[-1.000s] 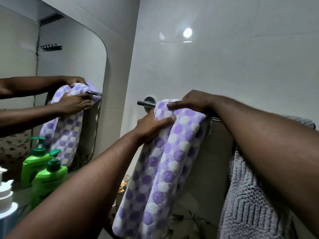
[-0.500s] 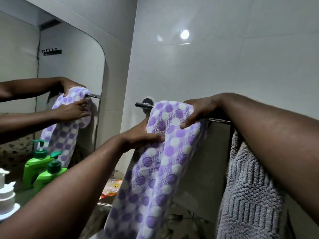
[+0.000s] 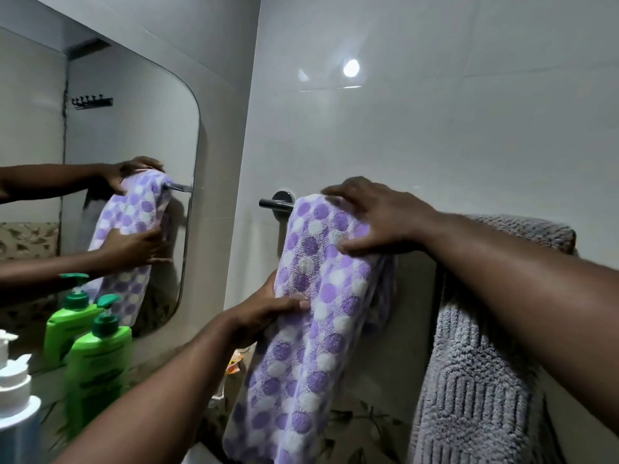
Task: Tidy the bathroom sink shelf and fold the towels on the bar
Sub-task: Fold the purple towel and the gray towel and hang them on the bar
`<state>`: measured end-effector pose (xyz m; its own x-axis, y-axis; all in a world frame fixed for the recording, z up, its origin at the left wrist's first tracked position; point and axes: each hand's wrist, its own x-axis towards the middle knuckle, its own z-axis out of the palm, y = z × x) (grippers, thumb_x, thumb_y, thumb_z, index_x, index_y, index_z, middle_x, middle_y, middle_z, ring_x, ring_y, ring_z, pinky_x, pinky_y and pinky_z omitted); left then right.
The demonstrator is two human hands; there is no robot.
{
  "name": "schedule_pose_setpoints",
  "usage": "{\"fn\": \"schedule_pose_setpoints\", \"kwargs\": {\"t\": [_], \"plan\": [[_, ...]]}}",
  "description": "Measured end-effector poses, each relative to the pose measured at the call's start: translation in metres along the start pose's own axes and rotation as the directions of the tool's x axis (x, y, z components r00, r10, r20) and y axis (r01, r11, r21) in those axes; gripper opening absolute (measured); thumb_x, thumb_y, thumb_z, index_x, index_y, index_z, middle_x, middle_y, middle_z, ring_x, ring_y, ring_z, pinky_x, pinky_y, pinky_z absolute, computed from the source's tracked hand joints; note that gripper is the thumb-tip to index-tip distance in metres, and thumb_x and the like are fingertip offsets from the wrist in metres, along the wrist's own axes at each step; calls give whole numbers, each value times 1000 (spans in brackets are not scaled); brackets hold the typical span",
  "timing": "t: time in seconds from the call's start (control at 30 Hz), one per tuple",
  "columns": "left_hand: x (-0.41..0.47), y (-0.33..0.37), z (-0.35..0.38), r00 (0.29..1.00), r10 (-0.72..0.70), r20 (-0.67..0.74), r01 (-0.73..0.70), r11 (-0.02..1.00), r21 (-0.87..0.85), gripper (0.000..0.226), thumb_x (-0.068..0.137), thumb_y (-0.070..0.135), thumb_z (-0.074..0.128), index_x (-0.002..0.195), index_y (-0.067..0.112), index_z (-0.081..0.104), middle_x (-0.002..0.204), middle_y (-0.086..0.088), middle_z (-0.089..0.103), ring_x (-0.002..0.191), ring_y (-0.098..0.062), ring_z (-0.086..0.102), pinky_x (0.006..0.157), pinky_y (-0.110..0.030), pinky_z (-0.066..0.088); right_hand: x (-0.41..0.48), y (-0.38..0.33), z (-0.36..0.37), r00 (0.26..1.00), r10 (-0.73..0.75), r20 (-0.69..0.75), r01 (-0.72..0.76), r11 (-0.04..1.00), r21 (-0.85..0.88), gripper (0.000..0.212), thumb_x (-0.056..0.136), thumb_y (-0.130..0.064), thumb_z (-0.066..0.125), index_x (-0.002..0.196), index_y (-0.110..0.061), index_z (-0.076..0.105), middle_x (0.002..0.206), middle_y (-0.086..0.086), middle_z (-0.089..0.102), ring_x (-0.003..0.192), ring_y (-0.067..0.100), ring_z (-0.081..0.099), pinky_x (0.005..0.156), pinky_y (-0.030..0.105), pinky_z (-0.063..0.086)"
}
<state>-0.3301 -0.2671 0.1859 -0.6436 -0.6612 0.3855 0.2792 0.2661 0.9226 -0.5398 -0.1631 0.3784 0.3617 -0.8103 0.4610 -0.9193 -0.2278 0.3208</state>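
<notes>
So, just the head view to go on. The dotted towel (image 3: 321, 296), purple and white spots, is draped over the left end of the bar (image 3: 276, 203), and a short chrome stub of the bar and its wall mount poke out to the left of it. It hangs down long, right to the bottom edge of the picture.

The right hand (image 3: 375, 222) sits on top of the towel where it goes over the bar. Its fingers curve over the fold and the thumb lies across the front face, so it's holding the cloth there. The left hand (image 3: 264, 316) is lower down on the towel's left edge. The thumb is on the front and the fingers are tucked behind, pinching that edge. Both forearms reach in from the near side.

Right of the dotted towel, a grey towel (image 3: 475, 363) with a ribbed pattern hangs on the same bar, partly hidden by the right arm. There's a gap of bare wall between the two.

On the far left is a mirror (image 3: 134, 128) that shows both hands and the dotted towel again. At the near left stands a green bottle (image 3: 97, 360) with a pump top, its reflection just behind it. A white bottle (image 3: 16, 396) sits nearest, cut off by the frame and a bit blurry.
</notes>
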Motion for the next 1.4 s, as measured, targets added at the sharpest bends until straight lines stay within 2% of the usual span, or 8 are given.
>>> {"fn": "schedule_pose_setpoints", "kwargs": {"t": [0.33,0.5,0.6,0.7,0.9,1.03,1.2,1.4], "plan": [[-5,-14,10,997,57,-50,-59,998,-29,81,74,3,74,146,29,46,140,-11,65,126,-37,64,105,-54,51,-73,-8,53,919,-394,-34,310,772,-555,64,91,-57,48,153,-43,40,168,6,24,154,42,18,115,76,19],[-12,-15,3,991,66,-115,-74,995,-64,82,57,17,78,136,29,57,130,-13,71,112,-34,70,91,-43,57,-109,-34,93,857,168,-487,-112,984,141,50,78,-70,68,89,-22,62,126,1,52,121,23,48,100,38,43],[-14,-15,3,991,52,-126,-58,997,-46,78,63,14,76,136,30,55,128,-11,72,111,-33,71,87,-40,59,-115,-50,107,724,669,-169,-407,612,678,74,64,-73,78,108,-19,54,118,-9,48,111,12,52,86,27,44],[-19,-17,8,988,39,-150,-45,998,-36,85,66,15,83,142,29,47,130,-8,71,115,-33,70,91,-45,60,-116,-61,120,722,644,252,-479,203,854,60,80,-44,83,124,-12,57,125,0,69,115,16,65,90,24,52],[-42,-43,34,886,296,-357,-159,917,365,114,61,38,93,153,36,27,153,16,44,138,-12,51,110,-33,46,-141,-103,104,675,717,173,-630,438,642,66,82,-41,73,135,-22,39,123,4,67,113,29,65,91,35,52],[-53,-60,74,690,611,-389,-106,616,780,108,69,56,63,162,22,18,171,-3,15,157,-24,18,121,-54,24,-167,-112,67,616,571,-542,-462,820,338,63,73,-40,70,130,-23,52,138,5,54,126,30,53,105,42,43],[-45,-45,139,527,833,-169,-310,373,874,85,80,41,65,152,10,33,167,-22,20,156,-41,19,123,-59,18,-176,-66,42,212,844,-492,-682,488,544,103,67,-31,87,153,-22,32,162,15,31,146,38,34,116,48,32],[-23,-1,213,661,748,-68,-567,556,607,62,88,33,65,145,21,44,145,4,52,132,-13,54,110,-40,45,-203,-55,49,194,911,-363,-613,402,680,73,80,-23,73,140,-24,32,133,12,62,107,37,65,83,40,51]]}}
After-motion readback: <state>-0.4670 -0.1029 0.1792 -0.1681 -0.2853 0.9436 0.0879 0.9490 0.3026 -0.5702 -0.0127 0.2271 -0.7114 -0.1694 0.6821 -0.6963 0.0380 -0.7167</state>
